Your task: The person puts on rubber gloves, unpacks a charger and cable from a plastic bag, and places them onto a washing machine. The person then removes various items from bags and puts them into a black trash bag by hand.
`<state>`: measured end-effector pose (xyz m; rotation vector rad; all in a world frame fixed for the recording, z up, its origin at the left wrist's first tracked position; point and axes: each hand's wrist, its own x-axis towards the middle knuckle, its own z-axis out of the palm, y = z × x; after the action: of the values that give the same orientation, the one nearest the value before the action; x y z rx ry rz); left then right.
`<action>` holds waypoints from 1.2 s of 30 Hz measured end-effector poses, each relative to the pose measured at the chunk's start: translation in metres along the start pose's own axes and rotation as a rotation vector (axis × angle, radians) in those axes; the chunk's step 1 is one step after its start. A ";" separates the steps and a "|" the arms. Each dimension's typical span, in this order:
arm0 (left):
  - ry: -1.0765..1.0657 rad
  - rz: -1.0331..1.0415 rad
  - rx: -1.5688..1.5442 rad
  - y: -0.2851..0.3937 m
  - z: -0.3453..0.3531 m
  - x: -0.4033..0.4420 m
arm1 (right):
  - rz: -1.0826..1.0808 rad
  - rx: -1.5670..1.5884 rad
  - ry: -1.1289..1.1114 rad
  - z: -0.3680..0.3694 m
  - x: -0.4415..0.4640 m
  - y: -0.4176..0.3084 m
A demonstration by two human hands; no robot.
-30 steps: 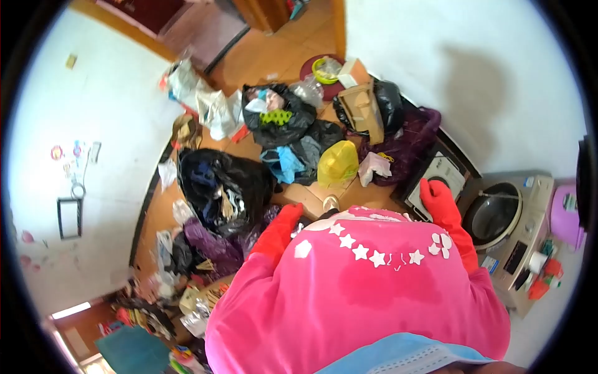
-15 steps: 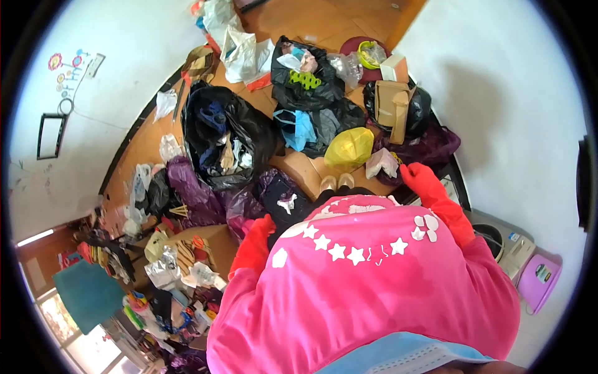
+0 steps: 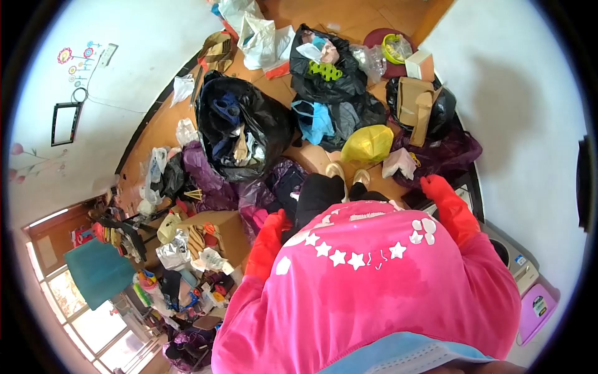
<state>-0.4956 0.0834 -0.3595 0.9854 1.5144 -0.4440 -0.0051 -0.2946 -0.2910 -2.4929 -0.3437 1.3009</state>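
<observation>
Both my hands wear red rubber gloves. My left hand [image 3: 270, 235] hangs beside my left hip, near a dark cloth in a purple bag [image 3: 255, 198]; how its fingers lie is hard to make out. My right hand [image 3: 438, 189] is raised on the right, its fingers curled, just below a purple bag [image 3: 445, 154] and a white-pink packet [image 3: 400, 163]. A yellow bag [image 3: 367, 144] lies ahead of my shoes. Left of it stands an open black bag [image 3: 265, 115] with clothes in it. A light blue bag [image 3: 316, 123] rests on another black bag.
A flattened cardboard piece [image 3: 414, 109] and a small box [image 3: 420, 65] are by the right wall. White bags [image 3: 258, 43] sit at the back. At the lower left are a filled cardboard box [image 3: 233, 234] and many loose items. A purple container [image 3: 537, 305] stands at the right.
The view has swung left, showing more of the clutter at the lower left and less of the appliance on the right. Both gloved hands stay at my sides, and my feet have come apart.
</observation>
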 end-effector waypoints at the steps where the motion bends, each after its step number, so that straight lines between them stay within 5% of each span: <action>1: 0.014 -0.045 -0.047 0.006 0.004 -0.005 | -0.008 -0.095 -0.002 0.007 0.007 0.025; 5: -0.031 -0.078 -0.061 0.010 -0.007 0.014 | 0.210 -0.241 -0.144 0.012 0.024 0.068; 9: -0.080 -0.092 -0.026 0.019 -0.040 0.042 | -0.062 -0.525 -0.311 0.023 0.055 0.092; 11: -0.102 -0.084 -0.012 0.032 -0.056 0.056 | -0.653 -0.904 -0.108 0.018 0.068 0.088; 13: -0.114 -0.059 0.010 0.054 -0.069 0.073 | -0.551 -0.728 -0.175 -0.001 0.066 0.023; 15: -0.110 -0.024 0.045 0.076 -0.083 0.084 | -0.001 -0.181 -0.055 -0.014 0.066 -0.038; 19: -0.113 0.031 0.094 0.117 -0.103 0.102 | 0.092 0.201 0.024 -0.018 0.082 -0.058; 21: -0.115 0.044 0.102 0.130 -0.111 0.104 | 0.037 0.061 0.185 -0.015 0.095 -0.038; 25: -0.120 0.031 0.112 0.128 -0.124 0.105 | 0.067 -0.263 0.078 -0.027 0.063 -0.047; 27: -0.132 0.014 0.117 0.128 -0.129 0.103 | -0.271 -1.036 -0.263 -0.029 0.068 -0.036; 30: -0.136 -0.022 0.114 0.121 -0.135 0.106 | -0.037 -0.803 -0.152 -0.022 0.088 0.009; 36: -0.132 -0.042 0.083 0.121 -0.130 0.114 | -0.116 -0.859 -0.103 -0.044 0.120 -0.022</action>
<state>-0.4732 0.2873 -0.4078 0.9709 1.4085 -0.5943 0.0968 -0.2395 -0.3493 -2.9824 -1.2838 1.4362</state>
